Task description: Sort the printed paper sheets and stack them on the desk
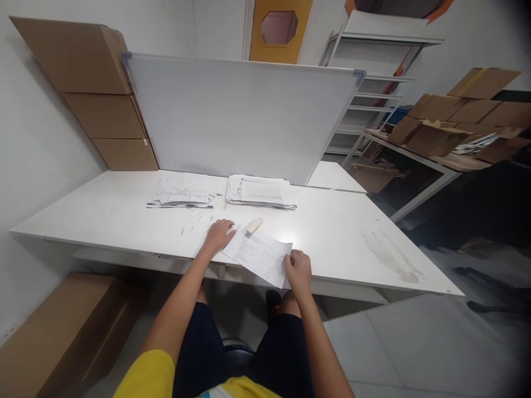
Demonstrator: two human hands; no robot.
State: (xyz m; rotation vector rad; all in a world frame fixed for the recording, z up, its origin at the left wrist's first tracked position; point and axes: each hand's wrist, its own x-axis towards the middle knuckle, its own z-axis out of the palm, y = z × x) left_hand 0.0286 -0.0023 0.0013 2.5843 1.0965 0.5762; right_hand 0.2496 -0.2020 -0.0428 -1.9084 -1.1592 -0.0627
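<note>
A printed sheet of paper lies at the front of the white table, its lower right corner reaching past the edge. My right hand has its fingers curled at the sheet's right side, closed on the paper. Beside the sheet's upper left corner, my left hand rests on the tabletop, fingers stretched out and apart, holding nothing. A small cream-coloured block sits at the top of the sheet; its exact kind is unclear. Behind the hands are a left paper stack and a right paper stack.
A large whiteboard stands upright along the back of the white table. Cardboard boxes are piled at the back left, and another box is on the floor. Shelving and a box-laden table stand right.
</note>
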